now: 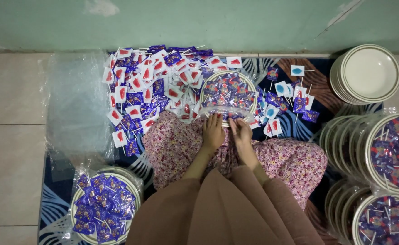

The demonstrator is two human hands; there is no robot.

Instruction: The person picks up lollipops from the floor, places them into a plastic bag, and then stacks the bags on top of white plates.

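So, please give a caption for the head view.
Both hands grip a bagged plate of lollipops beside loose ones.

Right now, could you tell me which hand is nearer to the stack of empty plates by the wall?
Right. The right hand lies on the side toward the stack of empty plates; the left hand sits beside it, farther away.

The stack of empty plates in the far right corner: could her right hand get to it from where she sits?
Probably yes, with a stretch. The right hand rests at the bagged plate; only scattered lollipops lie low between it and the stack of empty plates.
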